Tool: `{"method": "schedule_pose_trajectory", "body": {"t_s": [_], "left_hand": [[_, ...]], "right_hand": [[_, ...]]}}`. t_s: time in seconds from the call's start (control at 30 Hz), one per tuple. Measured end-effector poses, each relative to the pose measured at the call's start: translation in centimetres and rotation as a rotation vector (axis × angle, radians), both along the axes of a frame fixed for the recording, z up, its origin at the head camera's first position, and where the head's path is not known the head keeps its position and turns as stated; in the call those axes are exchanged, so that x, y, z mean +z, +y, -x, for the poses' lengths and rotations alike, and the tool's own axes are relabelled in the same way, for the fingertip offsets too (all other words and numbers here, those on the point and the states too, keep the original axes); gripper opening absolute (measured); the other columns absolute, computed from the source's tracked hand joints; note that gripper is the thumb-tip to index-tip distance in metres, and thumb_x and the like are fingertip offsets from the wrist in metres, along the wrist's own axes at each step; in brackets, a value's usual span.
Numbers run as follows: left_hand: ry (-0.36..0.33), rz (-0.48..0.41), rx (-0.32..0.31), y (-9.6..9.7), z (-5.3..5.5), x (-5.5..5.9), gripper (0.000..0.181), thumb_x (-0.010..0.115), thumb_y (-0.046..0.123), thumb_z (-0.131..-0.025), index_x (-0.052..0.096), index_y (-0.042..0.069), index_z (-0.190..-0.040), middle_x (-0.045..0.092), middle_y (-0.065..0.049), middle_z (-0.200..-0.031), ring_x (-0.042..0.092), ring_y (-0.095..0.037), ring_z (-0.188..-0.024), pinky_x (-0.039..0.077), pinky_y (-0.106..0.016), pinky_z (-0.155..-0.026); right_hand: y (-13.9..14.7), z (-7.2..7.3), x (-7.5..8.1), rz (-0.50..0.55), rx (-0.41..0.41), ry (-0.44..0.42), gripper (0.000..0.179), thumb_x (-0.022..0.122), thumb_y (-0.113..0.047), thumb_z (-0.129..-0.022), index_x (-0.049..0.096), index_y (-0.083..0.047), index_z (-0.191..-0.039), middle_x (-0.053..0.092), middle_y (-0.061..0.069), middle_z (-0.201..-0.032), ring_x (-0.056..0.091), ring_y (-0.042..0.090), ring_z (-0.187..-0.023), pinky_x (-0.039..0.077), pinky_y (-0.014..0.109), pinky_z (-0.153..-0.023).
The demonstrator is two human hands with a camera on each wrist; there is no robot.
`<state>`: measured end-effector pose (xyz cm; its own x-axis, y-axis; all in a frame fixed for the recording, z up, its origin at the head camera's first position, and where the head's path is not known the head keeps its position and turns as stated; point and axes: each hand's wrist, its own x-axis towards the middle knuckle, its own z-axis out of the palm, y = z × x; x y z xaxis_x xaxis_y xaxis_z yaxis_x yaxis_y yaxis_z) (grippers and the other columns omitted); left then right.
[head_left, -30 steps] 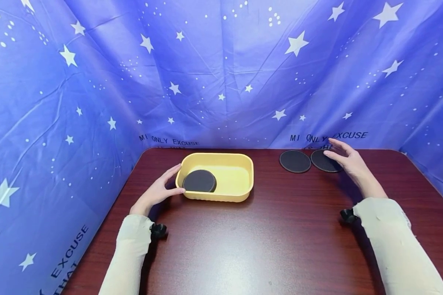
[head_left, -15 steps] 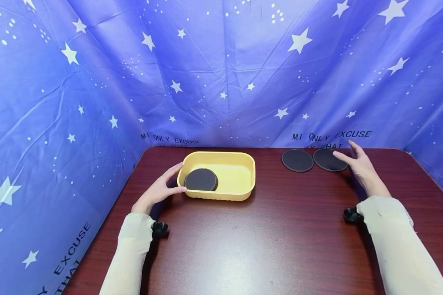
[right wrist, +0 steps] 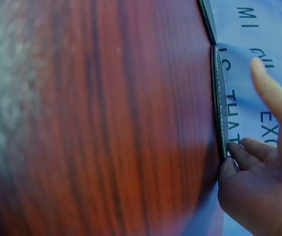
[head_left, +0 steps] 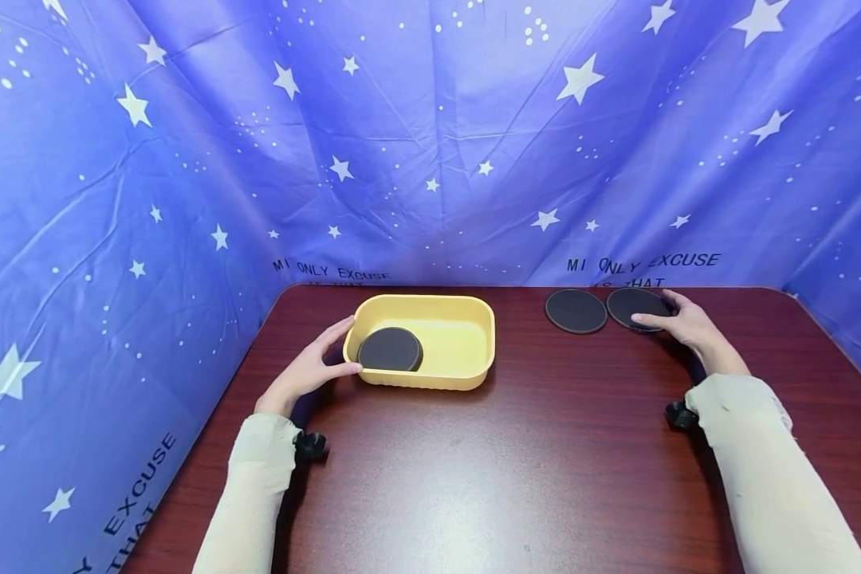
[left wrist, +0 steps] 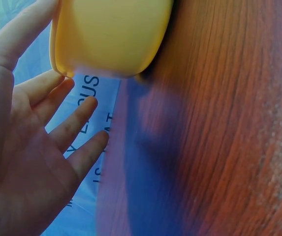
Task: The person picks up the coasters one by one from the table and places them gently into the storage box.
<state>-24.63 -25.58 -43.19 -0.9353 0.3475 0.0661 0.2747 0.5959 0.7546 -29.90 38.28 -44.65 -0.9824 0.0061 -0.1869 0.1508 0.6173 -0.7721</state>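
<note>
A yellow rectangular box with rounded corners stands on the table, with a round black coaster inside at its left end. My left hand is at the box's left end, thumb and index finger touching it. In the left wrist view the other fingers are spread and fairly straight. Two flat black coasters lie near the table's back edge, a left one and a right one. My right hand is at the right coaster; its fingertips touch the rim, while its thumb stands apart above.
The dark red wooden table ends at a blue curtain printed with stars and lettering, which hangs along the back and sides. A black wrist mount sits on each cuff.
My right hand first drew back to the right of the right coaster, then came down and left to its edge. My left hand stays at the box.
</note>
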Motion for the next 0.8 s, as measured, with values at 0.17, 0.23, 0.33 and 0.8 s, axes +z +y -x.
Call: {"method": "schedule_pose_trajectory", "body": {"t_s": [0.17,0.23,0.33,0.8], "left_hand": [[0.017,0.002,-0.006,0.0,-0.1,0.2,0.087,0.079,0.023,-0.085,0.032,0.013,-0.157,0.027,-0.011,-0.165,0.022,-0.034,-0.153,0.019,-0.059,-0.123],[0.017,0.002,-0.008,0.1,-0.2,0.2,0.087,0.079,0.023,-0.085,0.032,0.013,-0.157,0.027,-0.011,-0.165,0.022,-0.034,-0.153,0.019,-0.059,-0.123],[0.016,0.001,-0.011,0.1,-0.2,0.1,0.086,0.079,0.023,-0.085,0.032,0.013,-0.157,0.026,-0.01,-0.165,0.022,-0.033,-0.153,0.019,-0.059,-0.123],[0.008,-0.011,-0.007,0.1,-0.2,0.1,0.086,0.079,0.024,-0.085,0.032,0.013,-0.157,0.026,-0.009,-0.165,0.022,-0.033,-0.153,0.02,-0.059,-0.123]], "right_hand": [[-0.6,0.1,0.3,-0.124,0.011,0.023,0.111,0.072,-0.037,-0.09,-0.005,0.008,-0.155,0.003,0.042,-0.157,0.011,0.061,-0.143,0.02,0.071,-0.114],[-0.8,0.1,0.4,-0.154,0.011,0.037,0.109,0.074,-0.031,-0.088,-0.002,0.011,-0.154,0.006,0.044,-0.155,0.013,0.062,-0.142,0.02,0.072,-0.114],[-1.0,0.2,0.5,-0.204,0.018,0.067,0.108,0.077,-0.026,-0.084,0.005,0.015,-0.152,0.01,0.046,-0.153,0.015,0.064,-0.139,0.021,0.072,-0.113],[-1.3,-0.3,0.5,-0.314,0.012,0.158,0.109,0.083,-0.029,-0.078,0.015,0.014,-0.152,0.014,0.049,-0.142,0.021,0.062,-0.121,0.03,0.07,-0.099]]}}
